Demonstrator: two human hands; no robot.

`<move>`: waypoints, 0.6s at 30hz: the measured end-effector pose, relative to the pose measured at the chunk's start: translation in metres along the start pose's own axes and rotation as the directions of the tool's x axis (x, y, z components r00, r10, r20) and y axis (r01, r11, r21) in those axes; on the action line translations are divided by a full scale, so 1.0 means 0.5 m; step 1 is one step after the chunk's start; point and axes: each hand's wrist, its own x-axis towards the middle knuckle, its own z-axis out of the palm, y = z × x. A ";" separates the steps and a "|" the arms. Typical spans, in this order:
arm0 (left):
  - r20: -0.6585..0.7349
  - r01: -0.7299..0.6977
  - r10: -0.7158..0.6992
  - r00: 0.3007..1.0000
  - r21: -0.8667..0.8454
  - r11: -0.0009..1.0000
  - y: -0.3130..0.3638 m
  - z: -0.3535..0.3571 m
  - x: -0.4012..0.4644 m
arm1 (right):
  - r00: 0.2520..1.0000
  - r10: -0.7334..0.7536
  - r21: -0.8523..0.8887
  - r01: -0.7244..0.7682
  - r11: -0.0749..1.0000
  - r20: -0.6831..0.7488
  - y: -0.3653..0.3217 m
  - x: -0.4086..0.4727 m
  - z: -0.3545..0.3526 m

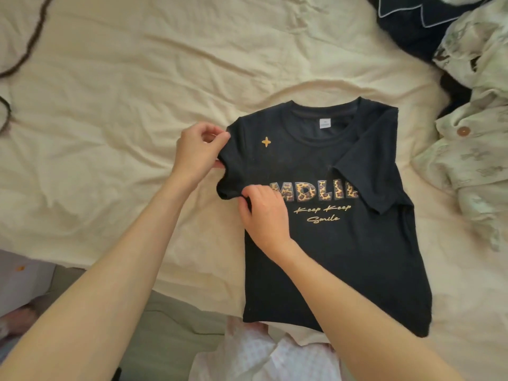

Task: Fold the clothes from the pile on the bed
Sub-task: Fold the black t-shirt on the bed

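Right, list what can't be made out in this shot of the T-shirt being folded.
Head view:
- The printed word on the black T-shirt: its start is covered by the right hand, its end by the folded-over sleeve.
- The neck label: text too small to read.
- The left sleeve: bunched in the left hand, its shape hidden.
- The pile of clothes: cut off by the right edge.

A wide stretch of bare cream sheet (115, 111) is left open on the left and far side of the bed. The middle is taken up by the black T-shirt (343, 257). The right edge is blocked by a heap of pale patterned clothes (472, 149), and the far right corner by dark garments (412, 26). A dark cord (30, 42) is laid along the far left.
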 end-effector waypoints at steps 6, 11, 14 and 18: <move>0.491 -0.330 0.176 0.853 0.248 0.911 0.036 0.132 -0.040 | 0.894 0.409 0.189 -0.440 0.878 0.183 0.045 -0.103 -0.056; 0.244 -0.307 0.219 0.945 0.421 0.854 -0.055 0.123 -0.070 | 0.921 0.389 0.093 -0.387 0.917 0.005 0.099 -0.107 -0.103; 0.066 -0.062 0.038 0.997 0.413 0.908 -0.116 0.105 -0.095 | 0.991 0.121 -0.166 -0.130 0.978 -0.065 0.114 -0.062 -0.105; 0.092 0.082 -0.125 0.988 0.374 0.924 -0.154 0.115 -0.125 | 0.960 -0.057 -0.414 0.171 0.894 0.274 0.124 0.004 -0.078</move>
